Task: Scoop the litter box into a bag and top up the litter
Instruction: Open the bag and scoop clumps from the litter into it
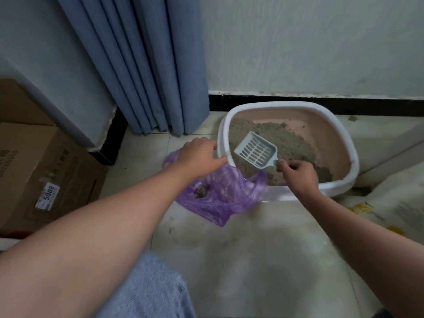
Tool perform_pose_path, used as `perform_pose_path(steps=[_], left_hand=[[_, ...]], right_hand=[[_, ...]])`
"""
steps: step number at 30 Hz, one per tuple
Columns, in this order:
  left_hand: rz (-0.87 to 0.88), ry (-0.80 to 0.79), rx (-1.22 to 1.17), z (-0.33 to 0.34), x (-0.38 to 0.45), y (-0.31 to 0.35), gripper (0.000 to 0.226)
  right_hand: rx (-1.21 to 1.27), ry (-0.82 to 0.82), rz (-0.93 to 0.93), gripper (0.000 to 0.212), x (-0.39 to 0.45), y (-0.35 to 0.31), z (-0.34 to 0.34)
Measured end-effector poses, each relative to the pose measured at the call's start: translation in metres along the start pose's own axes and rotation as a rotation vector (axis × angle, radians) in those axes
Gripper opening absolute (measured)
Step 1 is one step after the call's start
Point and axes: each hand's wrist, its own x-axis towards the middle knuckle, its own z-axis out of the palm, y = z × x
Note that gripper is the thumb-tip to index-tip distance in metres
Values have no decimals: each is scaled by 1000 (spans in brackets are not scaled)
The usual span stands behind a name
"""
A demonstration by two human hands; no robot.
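A litter box [344,189] with a white rim and pink inside stands on the tiled floor by the wall, holding grey litter [291,141]. My right hand [298,175] grips the handle of a pale blue slotted scoop [255,150], whose empty head hangs over the litter. A thin purple plastic bag [218,198] lies on the floor against the box's left front corner, with a dark clump inside. My left hand [199,157] holds the bag's upper edge next to the box rim.
Blue curtains [146,65] hang at the back left. Cardboard boxes [41,161] stand at the left. A white sack with yellow print [390,203] lies at the right, beside the litter box. My knee in blue jeans [146,290] is at the bottom.
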Motion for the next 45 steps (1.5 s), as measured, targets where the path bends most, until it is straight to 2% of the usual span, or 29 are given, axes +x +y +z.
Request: perform_pose_path(steps=[5,10,16,21,24,28,31,35,45], left_hand=[[30,-97,150,37,12,45,65],[-105,-91,61,66,25,57,76],[-84,-151,149,80,34,52,110],[-48,-174,142,86,32,46,135],[-56,-204,138,87,33,47,142],[-54,-239,145,86,36,49,144],[-50,-277,223,83,39,52,144],[-44,-329,307,76,43,59,143],[-91,-353,309,74,45,64,144]], right_hand=[[-232,-5,102,35,12,31,-20],[-508,32,84,30,27,44,-37],[-831,-60,107,18,47,47,-52],[-792,-136,86,17,58,48,-37],[-773,-205,113,19,71,49,-24],[-688,-234,117,18,84,53,1],[-597,-313,104,26,89,58,23],[-543,-392,16,30,95,54,43],[-397,-447,-66,27,95,47,49]])
